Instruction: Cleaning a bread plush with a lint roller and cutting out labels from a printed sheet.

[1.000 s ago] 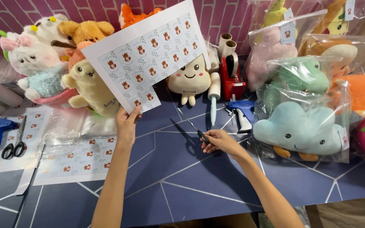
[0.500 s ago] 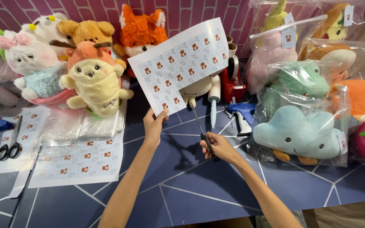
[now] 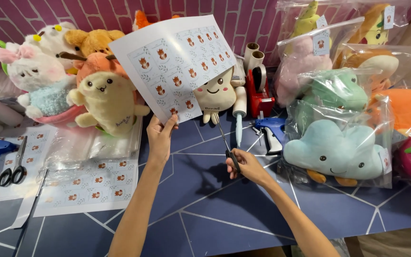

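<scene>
My left hand (image 3: 160, 138) pinches the lower edge of a white sheet (image 3: 174, 64) printed with rows of small fox pictures and holds it up, tilted, above the dark blue table (image 3: 205, 214). My right hand (image 3: 244, 166) grips the black handles of a pair of scissors (image 3: 225, 143). Their blades point up towards the sheet's lower right corner, just below it.
Plush toys (image 3: 105, 97) crowd the back left. Bagged plush toys, among them a blue cloud (image 3: 334, 152), fill the right. A red tape dispenser (image 3: 259, 93), a lint roller (image 3: 239, 119), a blue tagging gun (image 3: 272, 133), more printed sheets (image 3: 91, 183) and another pair of scissors (image 3: 13, 169) lie about.
My left hand has carried the sheet to the right and lower. My right hand has lifted the scissors from the table and turned the blades up towards the sheet.
</scene>
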